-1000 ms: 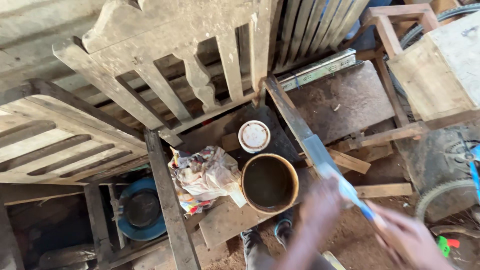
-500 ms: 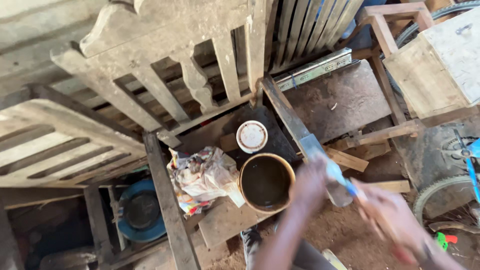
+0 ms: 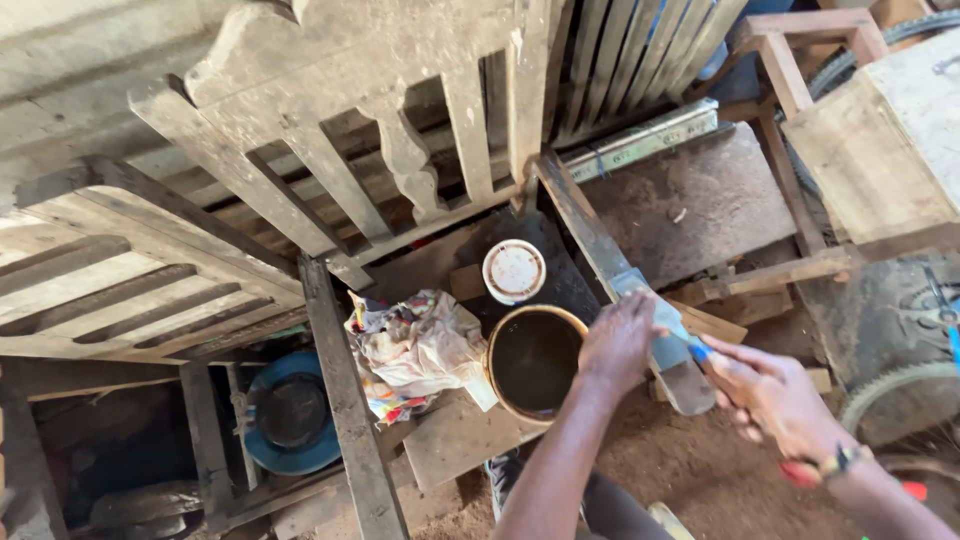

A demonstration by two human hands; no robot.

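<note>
Grey-painted wood forms the long plank [image 3: 600,245] under both of my hands; its long axis runs diagonally, from the upper left near the chair frames down to the lower right, where its end rests over the dirt floor [image 3: 700,460]. My left hand [image 3: 618,345] lies palm-down on the plank, fingers loosely curled against its near edge; whether it grips or only steadies the wood, I cannot tell. My right hand [image 3: 775,400] is closed around the blue handle of a brush [image 3: 672,335], which lies along the plank's axis with its working end under or just past my left hand. That end is partly hidden, so I cannot see the bristles clearly.

An open tin of dark liquid [image 3: 533,362] stands just beside my left hand, on its left side, touching or nearly touching the plank's edge. My left hand is the nearer one to it; my right hand is further off, across the plank. The tin's round lid [image 3: 514,270] lies just above it, and a crumpled rag [image 3: 415,350] sits against the tin's far side.
</note>
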